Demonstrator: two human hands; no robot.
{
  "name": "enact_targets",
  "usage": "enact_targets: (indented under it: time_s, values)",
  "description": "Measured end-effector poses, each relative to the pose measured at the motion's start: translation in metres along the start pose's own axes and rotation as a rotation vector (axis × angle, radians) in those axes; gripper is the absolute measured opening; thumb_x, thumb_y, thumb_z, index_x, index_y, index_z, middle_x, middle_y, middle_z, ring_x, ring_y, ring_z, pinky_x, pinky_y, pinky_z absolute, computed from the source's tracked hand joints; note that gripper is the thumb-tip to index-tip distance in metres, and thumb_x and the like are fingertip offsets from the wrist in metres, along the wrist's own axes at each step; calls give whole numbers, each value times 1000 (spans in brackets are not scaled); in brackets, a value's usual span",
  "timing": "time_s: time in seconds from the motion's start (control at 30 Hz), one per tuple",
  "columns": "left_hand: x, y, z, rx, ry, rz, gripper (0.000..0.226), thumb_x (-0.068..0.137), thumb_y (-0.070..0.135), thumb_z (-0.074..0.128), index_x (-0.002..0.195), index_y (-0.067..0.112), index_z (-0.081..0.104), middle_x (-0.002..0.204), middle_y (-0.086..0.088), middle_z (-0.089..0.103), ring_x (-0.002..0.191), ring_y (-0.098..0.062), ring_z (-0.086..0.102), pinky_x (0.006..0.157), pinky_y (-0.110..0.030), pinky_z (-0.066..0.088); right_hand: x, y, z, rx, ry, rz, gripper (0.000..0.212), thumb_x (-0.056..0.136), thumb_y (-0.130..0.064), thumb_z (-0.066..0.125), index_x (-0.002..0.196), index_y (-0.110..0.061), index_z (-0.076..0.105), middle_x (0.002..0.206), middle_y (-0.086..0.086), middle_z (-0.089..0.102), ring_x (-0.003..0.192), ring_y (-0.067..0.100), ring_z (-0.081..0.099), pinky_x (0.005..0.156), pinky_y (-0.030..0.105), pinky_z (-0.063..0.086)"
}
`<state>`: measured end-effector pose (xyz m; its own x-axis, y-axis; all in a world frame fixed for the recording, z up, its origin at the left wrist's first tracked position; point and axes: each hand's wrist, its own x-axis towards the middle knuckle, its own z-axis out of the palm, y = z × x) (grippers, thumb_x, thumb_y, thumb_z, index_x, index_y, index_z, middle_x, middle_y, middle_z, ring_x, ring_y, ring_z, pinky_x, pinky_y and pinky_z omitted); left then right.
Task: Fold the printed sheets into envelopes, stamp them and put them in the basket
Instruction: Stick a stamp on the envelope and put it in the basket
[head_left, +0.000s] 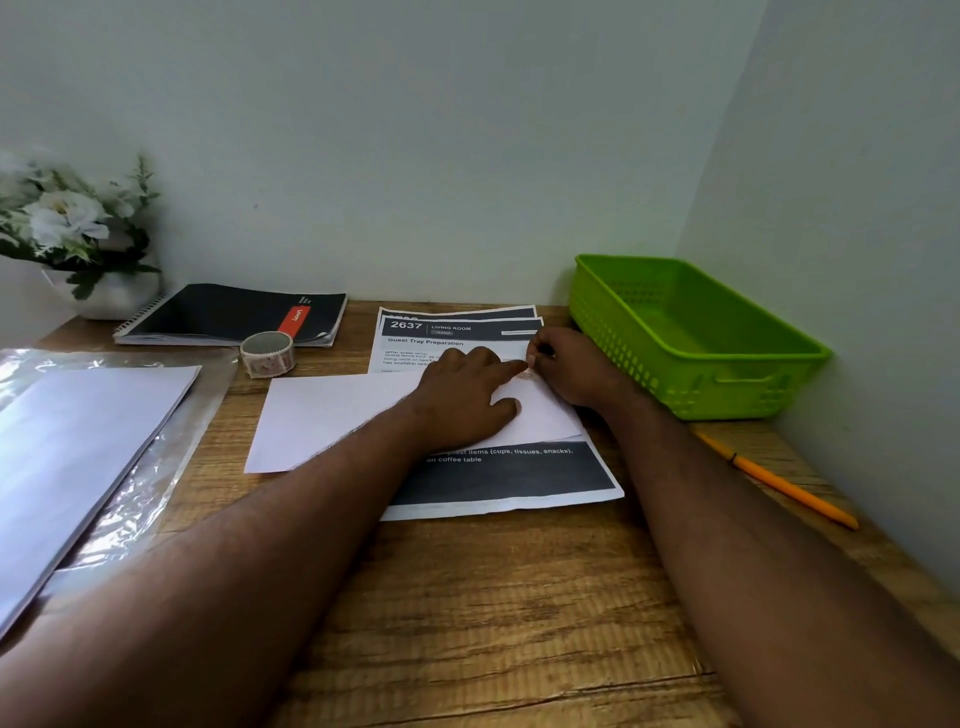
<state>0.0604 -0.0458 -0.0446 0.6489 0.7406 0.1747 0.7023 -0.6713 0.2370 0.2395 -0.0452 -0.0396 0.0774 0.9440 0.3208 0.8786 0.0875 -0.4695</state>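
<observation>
One envelope (332, 415) is being stamped: left hand (462, 400) presses it flat w/ straight fingers, right hand (566, 364) pinches the stamp (529, 375) at its corner, printed sheets (498, 478) under the grip are unfolded, basket (691, 338) to the right seems empty, so most work is left

Left hand (467, 400) flat on white envelope (332, 415), index finger extended onto small stamp (527, 375) at envelope's corner. Right hand (576, 366) pinches there too. Envelope lies on printed sheets (498, 483). Stamp roll (267, 353) near notebook (234, 314). Green basket (696, 332) at right; orange pencil (779, 483) on desk (493, 597).
</observation>
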Motion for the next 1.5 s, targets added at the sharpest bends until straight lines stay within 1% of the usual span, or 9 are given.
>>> enact_targets:
  time_s: [0.23,0.77,0.9,1.07,1.17,1.23,1.37,1.43,1.5]
  values:
    - [-1,2,0,23,8,6,47,96,44,43,143,39,40,143,4,40,128,-27,34,108,-35,25,1,1,3,-45,11,-35,9,87,-6,57,85,-6,66,89,13,67,86,27,61,79,39,48]
    - [-1,2,-1,66,-32,26,46,99,45,38,145,40,36,144,5,36,127,-28,33,106,-36,25,8,5,12,-4,54,17,4,82,-6,65,84,-8,69,86,9,66,83,22,59,78,35,47]
    - [-2,2,-3,12,-28,15,45,97,45,43,142,39,41,144,5,38,128,-27,33,106,-36,25,10,6,16,25,91,58,5,82,-9,66,85,-11,70,82,2,61,80,19,57,75,32,45]
    - [0,1,-3,-35,-13,4,44,95,45,49,138,37,48,142,6,42,128,-27,35,107,-33,25,9,8,23,10,176,94,3,82,-14,66,83,-13,68,91,11,65,83,24,60,75,36,49]
    - [1,0,-1,-61,10,-1,43,94,44,52,136,35,51,139,6,45,127,-26,37,108,-32,25,5,9,17,165,171,111,3,83,-13,67,84,-10,67,76,5,61,65,13,56,61,26,43]
    - [1,-1,0,-57,12,4,43,93,44,52,135,35,52,139,6,45,127,-25,38,108,-32,25,2,8,14,293,122,146,12,79,-14,74,85,-12,63,68,1,55,51,7,48,50,22,37]
    - [3,-4,0,-72,3,11,44,92,49,53,133,34,54,139,5,47,128,-25,39,109,-32,24,2,4,15,79,149,109,18,76,-22,77,73,-15,60,79,9,62,73,22,58,64,33,43]
    - [4,-5,0,-72,-4,20,47,90,54,51,132,34,55,138,4,48,128,-24,40,109,-32,24,2,1,15,35,159,124,24,78,-26,75,71,-11,57,80,13,63,77,28,60,66,37,43]
    - [2,-5,-1,-103,18,22,43,91,48,56,130,31,58,136,3,50,127,-22,43,108,-30,24,-1,-1,13,-10,167,142,31,78,-34,75,73,-10,56,80,13,62,76,29,60,65,38,42]
